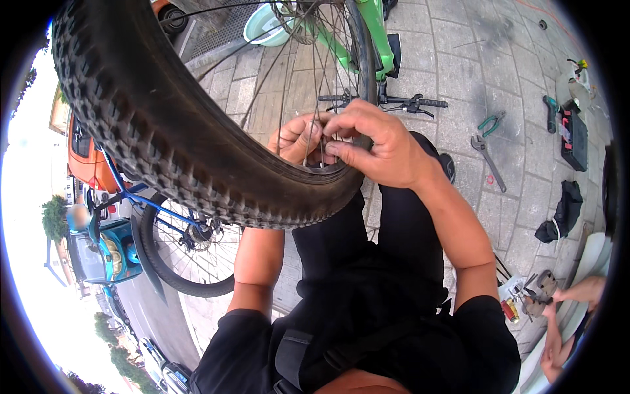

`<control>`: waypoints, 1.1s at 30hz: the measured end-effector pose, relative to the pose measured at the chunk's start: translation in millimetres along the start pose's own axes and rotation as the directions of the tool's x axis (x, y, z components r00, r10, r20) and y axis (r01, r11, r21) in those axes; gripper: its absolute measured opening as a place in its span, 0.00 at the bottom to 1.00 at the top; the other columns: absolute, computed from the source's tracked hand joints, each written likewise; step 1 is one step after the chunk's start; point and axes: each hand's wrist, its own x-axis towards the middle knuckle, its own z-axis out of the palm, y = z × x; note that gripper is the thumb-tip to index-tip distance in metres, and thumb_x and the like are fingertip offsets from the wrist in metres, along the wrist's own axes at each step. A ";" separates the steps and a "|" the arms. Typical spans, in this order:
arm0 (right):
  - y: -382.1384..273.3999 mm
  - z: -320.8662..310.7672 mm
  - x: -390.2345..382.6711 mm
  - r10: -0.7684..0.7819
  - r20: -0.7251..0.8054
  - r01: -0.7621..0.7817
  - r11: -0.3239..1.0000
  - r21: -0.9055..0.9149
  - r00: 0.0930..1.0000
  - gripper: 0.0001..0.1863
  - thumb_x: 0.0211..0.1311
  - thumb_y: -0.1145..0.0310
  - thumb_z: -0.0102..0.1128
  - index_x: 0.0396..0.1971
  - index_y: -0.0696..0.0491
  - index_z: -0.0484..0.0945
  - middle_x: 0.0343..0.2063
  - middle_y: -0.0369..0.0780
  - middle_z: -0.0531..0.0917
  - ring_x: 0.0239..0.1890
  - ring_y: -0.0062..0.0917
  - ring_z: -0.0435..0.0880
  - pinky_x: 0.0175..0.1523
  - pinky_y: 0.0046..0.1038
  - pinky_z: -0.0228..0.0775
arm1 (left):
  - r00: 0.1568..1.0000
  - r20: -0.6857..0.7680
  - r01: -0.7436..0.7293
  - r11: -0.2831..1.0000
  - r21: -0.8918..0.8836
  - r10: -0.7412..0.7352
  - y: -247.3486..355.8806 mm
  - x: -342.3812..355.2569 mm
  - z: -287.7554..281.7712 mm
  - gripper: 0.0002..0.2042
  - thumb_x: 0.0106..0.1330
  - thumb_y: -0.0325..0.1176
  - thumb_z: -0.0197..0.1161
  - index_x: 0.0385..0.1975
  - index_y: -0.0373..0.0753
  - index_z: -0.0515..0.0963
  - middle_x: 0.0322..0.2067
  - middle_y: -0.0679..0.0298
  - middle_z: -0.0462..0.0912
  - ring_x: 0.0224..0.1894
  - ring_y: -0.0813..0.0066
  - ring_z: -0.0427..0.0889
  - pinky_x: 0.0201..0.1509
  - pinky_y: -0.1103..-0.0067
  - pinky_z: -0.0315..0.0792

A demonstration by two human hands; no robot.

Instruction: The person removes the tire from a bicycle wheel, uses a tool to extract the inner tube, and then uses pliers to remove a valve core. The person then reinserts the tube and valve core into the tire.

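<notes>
A knobby black bicycle tyre point(164, 125) on a spoked wheel fills the upper left, close in front of me. The wheel sits in a bright green fork point(374, 36), and the flat handlebar point(420, 102) is low by the paving. Both my hands reach inside the rim among the thin spokes point(261, 85). My left hand point(296, 139) is closed, thumb against fingers, near the rim's inner edge. Beside it my right hand point(374, 141) has thumb and forefinger curled in around the same spot. Whatever small part lies between the fingertips is hidden.
Green-handled pliers point(491, 123), an adjustable wrench point(488, 163), a cordless drill point(550, 113) and a black case point(575, 140) lie on the paving at right. A blue bicycle point(177, 217) stands at left. Another person's limbs point(558, 328) show at lower right.
</notes>
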 end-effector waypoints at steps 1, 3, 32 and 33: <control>0.9 -3.3 2.2 -0.061 0.018 0.062 0.995 -0.076 0.998 0.11 0.61 0.72 0.70 0.43 0.51 0.83 0.35 0.38 0.78 0.36 0.28 0.81 0.40 0.29 0.74 | 1.000 0.005 0.006 1.000 -0.008 -0.006 1.3 -1.1 0.8 0.17 0.78 0.42 0.59 0.49 0.32 0.81 0.31 0.63 0.83 0.30 0.81 0.79 0.34 0.84 0.74; 4.6 -12.6 9.0 -0.179 0.071 0.190 0.956 -0.221 0.981 0.13 0.58 0.72 0.72 0.43 0.49 0.83 0.37 0.38 0.78 0.37 0.33 0.80 0.40 0.32 0.73 | 0.999 0.010 0.054 0.997 -0.053 -0.054 1.5 -3.6 3.4 0.17 0.77 0.45 0.60 0.46 0.34 0.81 0.30 0.64 0.82 0.29 0.81 0.80 0.33 0.84 0.75; 21.4 -33.1 54.7 -0.162 0.592 0.412 0.855 -0.315 0.789 0.12 0.64 0.59 0.68 0.35 0.53 0.80 0.42 0.38 0.76 0.27 0.37 0.83 0.31 0.36 0.77 | 0.965 0.261 0.101 0.968 -0.230 -0.038 -35.7 -20.0 -29.4 0.15 0.70 0.38 0.67 0.43 0.29 0.81 0.50 0.48 0.82 0.48 0.66 0.84 0.56 0.73 0.79; 24.0 -32.3 54.2 -0.168 0.586 0.401 0.868 -0.294 0.793 0.12 0.64 0.60 0.68 0.35 0.53 0.80 0.41 0.38 0.76 0.28 0.37 0.83 0.31 0.37 0.77 | 0.971 0.232 0.108 0.969 -0.224 -0.055 -32.6 -21.4 -27.7 0.14 0.71 0.38 0.67 0.42 0.29 0.81 0.49 0.47 0.81 0.48 0.65 0.84 0.56 0.73 0.79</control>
